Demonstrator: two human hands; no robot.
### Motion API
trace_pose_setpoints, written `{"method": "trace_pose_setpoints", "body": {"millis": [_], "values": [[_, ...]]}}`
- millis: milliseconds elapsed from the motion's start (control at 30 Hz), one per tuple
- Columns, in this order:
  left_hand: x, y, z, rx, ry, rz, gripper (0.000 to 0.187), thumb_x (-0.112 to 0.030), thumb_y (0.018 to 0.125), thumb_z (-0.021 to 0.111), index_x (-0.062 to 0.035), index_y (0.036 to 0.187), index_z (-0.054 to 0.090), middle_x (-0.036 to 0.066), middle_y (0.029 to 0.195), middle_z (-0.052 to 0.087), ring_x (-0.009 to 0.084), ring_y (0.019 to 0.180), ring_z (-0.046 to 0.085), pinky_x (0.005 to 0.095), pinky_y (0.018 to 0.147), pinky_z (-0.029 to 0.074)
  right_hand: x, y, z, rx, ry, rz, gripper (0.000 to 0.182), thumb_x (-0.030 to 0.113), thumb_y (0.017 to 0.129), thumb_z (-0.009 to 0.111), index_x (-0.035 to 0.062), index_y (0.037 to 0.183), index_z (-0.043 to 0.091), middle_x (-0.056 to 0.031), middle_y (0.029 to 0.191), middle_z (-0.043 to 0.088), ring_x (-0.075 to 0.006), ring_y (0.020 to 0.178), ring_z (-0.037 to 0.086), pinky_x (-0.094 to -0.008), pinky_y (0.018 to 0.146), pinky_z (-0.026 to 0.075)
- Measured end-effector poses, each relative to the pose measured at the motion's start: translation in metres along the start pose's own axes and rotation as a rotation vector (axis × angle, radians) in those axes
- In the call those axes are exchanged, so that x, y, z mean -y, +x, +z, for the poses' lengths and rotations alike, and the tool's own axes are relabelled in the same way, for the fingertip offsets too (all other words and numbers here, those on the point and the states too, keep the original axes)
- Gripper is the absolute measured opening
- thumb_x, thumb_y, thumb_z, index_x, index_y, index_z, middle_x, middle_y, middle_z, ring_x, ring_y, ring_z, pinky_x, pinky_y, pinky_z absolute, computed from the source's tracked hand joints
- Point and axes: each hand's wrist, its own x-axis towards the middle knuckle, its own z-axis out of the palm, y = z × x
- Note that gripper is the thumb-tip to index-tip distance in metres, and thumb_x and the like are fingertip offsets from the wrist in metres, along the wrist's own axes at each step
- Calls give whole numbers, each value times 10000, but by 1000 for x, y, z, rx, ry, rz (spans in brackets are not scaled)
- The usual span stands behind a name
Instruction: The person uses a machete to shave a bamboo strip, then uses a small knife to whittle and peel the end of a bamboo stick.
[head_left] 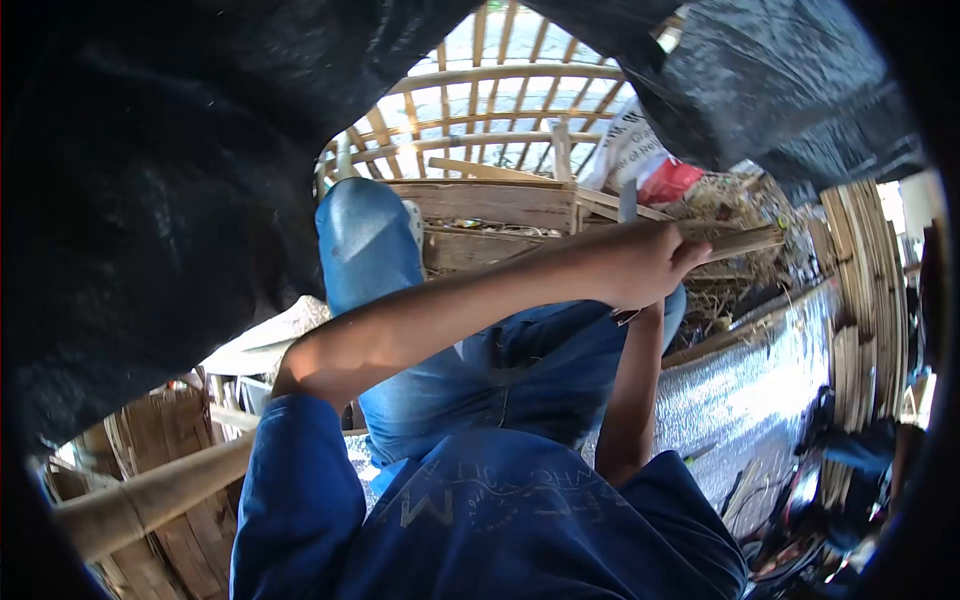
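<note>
My left hand (648, 268) is closed on a bamboo strip (745, 242), with the arm stretched across my lap to the right. The strip's split end sticks out past the thumb. My right forearm (637, 390) comes up from below, wearing a dark wristband (626, 316). My right hand is hidden behind the left one, so its fingers do not show. Just above the left wrist a flat grey blade (628, 202) stands upright, in line with the right forearm. Its handle is covered.
Black plastic sheeting (150, 200) hangs at left and upper right. Ahead are wooden boards (490, 205) and a bamboo lattice (500, 100). A printed sack (640, 160) and dry straw (730, 200) lie ahead right. Silver foil sheeting (740, 380) is right; a bamboo pole (150, 500) is left.
</note>
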Motion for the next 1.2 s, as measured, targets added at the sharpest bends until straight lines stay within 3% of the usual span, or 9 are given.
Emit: {"method": "trace_pose_setpoints", "body": {"millis": [67, 133, 633, 733, 833, 867, 967, 1033, 1200], "values": [[-38, 16, -6, 95, 76, -64, 554, -409, 995, 267, -24, 691, 524, 12, 472, 423, 147, 412, 428, 346, 490, 403, 22, -19, -7, -11, 11, 18, 184, 64, 837, 535, -12, 1005, 520, -35, 717, 514, -99, 526, 490, -243, 460, 433], [-41, 38, -16, 92, 105, -22, 577, -458, 984, 251, -45, 683, 520, -19, 477, 391, 105, 414, 410, 330, 443, 382, 61, -16, -17, 241, 202, 502, 297, 97, 869, 496, -20, 1142, 478, -37, 754, 503, -95, 590, 502, -241, 503, 438], [115, 109, -123, -109, 1, -327, 526, -605, 907, 345, -132, 679, 383, -82, 511, 299, 17, 396, 250, 194, 327, 179, 147, -90, -10, -66, -417, 48, 338, 78, 811, 505, -20, 1134, 517, -25, 671, 469, -81, 474, 450, -206, 397, 378], [182, 94, -94, 41, 29, -349, 576, -664, 880, 315, -114, 728, 392, -58, 555, 357, 49, 412, 347, 207, 353, 341, 125, -72, -33, -101, -542, 125, 325, 75, 816, 486, -25, 1124, 514, -33, 678, 497, -95, 473, 474, -222, 399, 384], [215, 72, -83, 178, -152, -455, 513, -557, 940, 291, -93, 751, 395, -56, 547, 336, 51, 390, 322, 215, 339, 330, 93, -39, -48, 217, -1086, -281, 315, 118, 803, 498, -20, 1076, 574, -51, 770, 579, -145, 662, 564, -272, 618, 462], [226, 69, -84, 186, -143, -431, 515, -565, 938, 294, -93, 772, 414, -43, 561, 362, 43, 399, 330, 210, 338, 317, 79, -22, -59, 166, -1124, -52, 306, 101, 784, 511, -21, 1052, 596, -34, 791, 582, -151, 735, 561, -267, 698, 451], [262, 68, -68, 132, -148, -449, 535, -572, 934, 298, -83, 771, 441, -18, 570, 391, 70, 437, 381, 249, 380, 359, 44, 5, -27, 125, -1237, 12, 277, 81, 786, 525, -6, 1042, 583, -32, 761, 560, -127, 669, 551, -247, 617, 447], [293, 81, -50, 119, -124, -387, 538, -519, 954, 298, -50, 759, 474, 68, 592, 475, 190, 492, 480, 347, 484, 432, 24, 22, -16, -105, -613, 406, 309, 65, 786, 566, 7, 1089, 548, -41, 736, 550, -97, 612, 535, -239, 537, 436], [352, 106, -3, -124, 150, -283, 477, -375, 974, 299, -20, 764, 538, 221, 737, 584, 431, 690, 555, 512, 658, 422, -8, 48, -20, -60, -824, 321, 409, 68, 813, 593, 24, 1200, 470, -37, 723, 545, -80, 558, 521, -236, 459, 412]]}}
